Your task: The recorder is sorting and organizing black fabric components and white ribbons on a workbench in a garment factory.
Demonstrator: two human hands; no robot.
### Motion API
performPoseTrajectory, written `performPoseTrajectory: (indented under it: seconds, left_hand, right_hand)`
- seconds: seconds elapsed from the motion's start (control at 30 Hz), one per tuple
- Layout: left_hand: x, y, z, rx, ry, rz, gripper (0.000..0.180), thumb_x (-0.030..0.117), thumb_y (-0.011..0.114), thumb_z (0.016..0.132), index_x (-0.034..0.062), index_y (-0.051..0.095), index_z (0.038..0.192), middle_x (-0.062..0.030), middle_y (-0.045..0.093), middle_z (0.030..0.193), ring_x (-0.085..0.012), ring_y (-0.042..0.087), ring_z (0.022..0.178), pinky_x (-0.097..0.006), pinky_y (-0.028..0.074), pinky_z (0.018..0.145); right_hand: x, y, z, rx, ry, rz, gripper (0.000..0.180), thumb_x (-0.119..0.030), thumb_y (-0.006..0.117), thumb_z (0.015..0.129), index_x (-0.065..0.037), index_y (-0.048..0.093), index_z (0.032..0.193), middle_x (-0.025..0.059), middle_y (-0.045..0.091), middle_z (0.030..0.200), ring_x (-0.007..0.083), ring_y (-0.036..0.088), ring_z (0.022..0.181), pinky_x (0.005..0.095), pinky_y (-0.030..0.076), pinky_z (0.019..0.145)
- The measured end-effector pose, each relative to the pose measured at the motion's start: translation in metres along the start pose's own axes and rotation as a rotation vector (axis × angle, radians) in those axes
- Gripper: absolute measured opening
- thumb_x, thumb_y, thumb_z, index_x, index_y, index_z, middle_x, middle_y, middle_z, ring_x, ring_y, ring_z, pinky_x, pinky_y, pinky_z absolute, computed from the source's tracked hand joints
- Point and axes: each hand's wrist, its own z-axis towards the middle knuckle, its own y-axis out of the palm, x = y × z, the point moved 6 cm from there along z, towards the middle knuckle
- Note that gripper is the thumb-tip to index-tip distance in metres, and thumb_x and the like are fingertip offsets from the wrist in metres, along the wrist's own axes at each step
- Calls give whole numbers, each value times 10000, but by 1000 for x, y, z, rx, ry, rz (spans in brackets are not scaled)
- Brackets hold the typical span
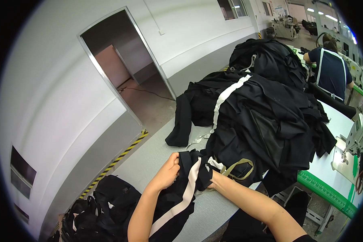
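Note:
A black garment piece (pixel 174 201) with a pale cream strip (pixel 188 189) along it lies over the near part of the grey table. My left hand (pixel 167 172) is closed on its upper left edge, fingers curled round the cloth. My right hand (pixel 214 180) reaches in from the right; the black fabric covers its fingers, so their grip is hidden. Just beyond that wrist lies an olive-green strap loop (pixel 243 169), beside a short white strip (pixel 215 163).
A large heap of black cloth (pixel 266 113) fills the far table, with a long white strip (pixel 230 94) across it. More black pieces (pixel 109 197) sit at lower left. At right stands a sewing machine (pixel 353 141) on a green-edged table (pixel 326 193). A co-worker (pixel 330 70) sits beyond.

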Motion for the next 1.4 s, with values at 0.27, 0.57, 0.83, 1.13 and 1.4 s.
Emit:
performPoseTrajectory:
  seconds: [0.27,0.57,0.83,1.13,1.4]
  left_hand:
    - [-14,-2,10,278,56,249,264,40,552,833,-13,589,1089,-107,641,936,-166,605,736,-287,488,710]
    - [-38,0,18,182,102,427,166,12,615,817,-38,697,952,-46,690,890,-116,603,741,-263,483,705]
    - [-47,-19,23,37,-114,360,115,8,574,856,-42,633,942,-52,655,798,-120,597,711,-252,487,684]
    - [-60,-20,35,106,-177,107,130,110,566,952,-8,609,922,-44,648,771,-119,606,673,-258,508,643]
    - [-79,-16,33,240,-283,-310,148,168,573,982,24,557,1006,-69,659,912,-149,640,757,-286,530,655]
  right_hand:
    - [14,-42,43,-347,41,333,103,-148,560,953,-84,622,902,15,605,788,128,614,683,242,511,603]
    - [12,-45,51,-460,54,254,108,-110,562,932,-52,650,905,61,642,821,166,623,667,289,524,587]
    - [-6,-59,45,-85,132,-654,148,-119,564,922,-8,661,913,97,664,848,207,617,673,337,522,612]
    - [-71,-54,-5,55,130,-1456,249,-142,665,885,65,679,1023,121,714,959,156,652,820,303,524,714]
    - [-77,-91,-36,207,57,-876,167,-110,623,899,10,683,998,95,702,1024,177,657,939,246,502,832]
